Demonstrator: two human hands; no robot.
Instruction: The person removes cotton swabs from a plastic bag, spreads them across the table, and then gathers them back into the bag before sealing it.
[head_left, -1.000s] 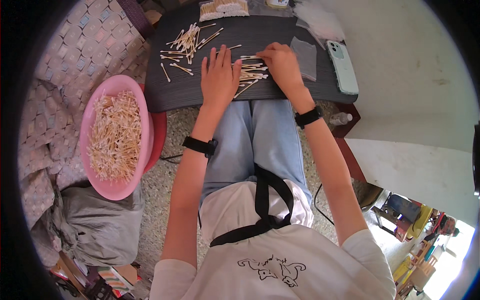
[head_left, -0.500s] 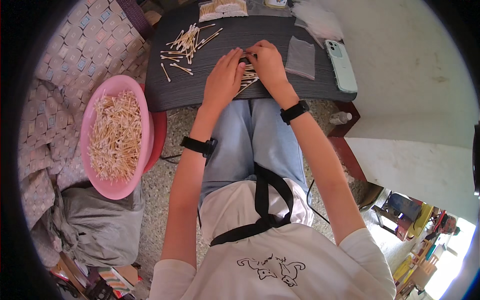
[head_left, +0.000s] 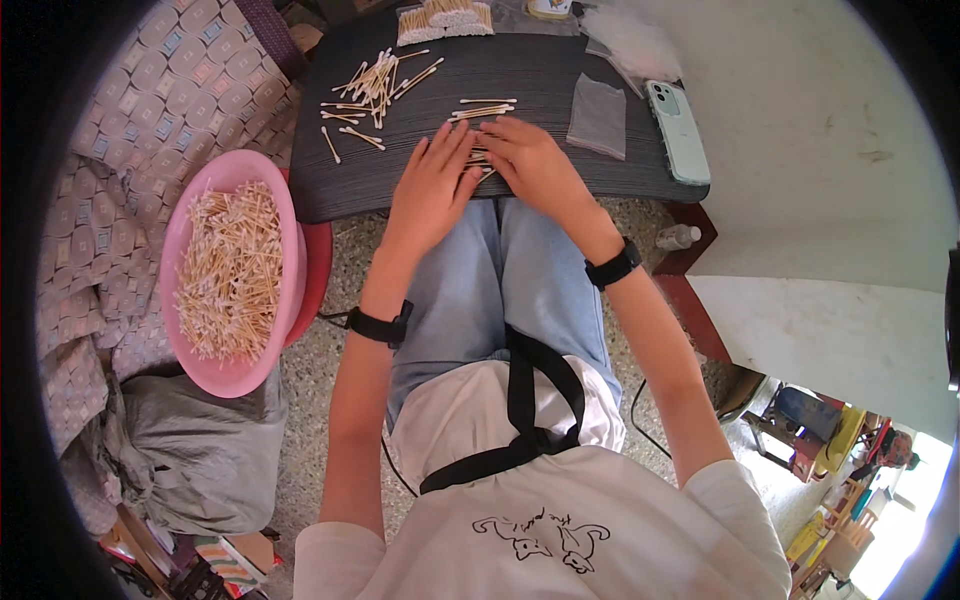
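Note:
My left hand [head_left: 430,185] and my right hand [head_left: 535,165] lie palm down over the near middle of the dark table [head_left: 545,65], fingers stretched out. Their fingertips almost meet over some cotton swabs [head_left: 480,158], partly covered by the hands. Just beyond the fingers, a few more cotton swabs [head_left: 484,109] lie side by side, crosswise. A loose pile of cotton swabs [head_left: 375,85] is spread farther left on the table. To the right of my right hand lies a clear plastic bag [head_left: 598,116], flat on the tabletop.
A pink basin [head_left: 291,255] full of cotton swabs stands at the left. Packed swab bundles [head_left: 445,22] sit at the table's far edge. More clear bags [head_left: 632,40] lie at the far right, near a pale green phone [head_left: 678,132]. A small bottle [head_left: 679,237] is on the floor.
Both hands have drawn back toward me, and the right fingers have straightened from a pinch. The crosswise swabs beyond the fingertips are now uncovered.

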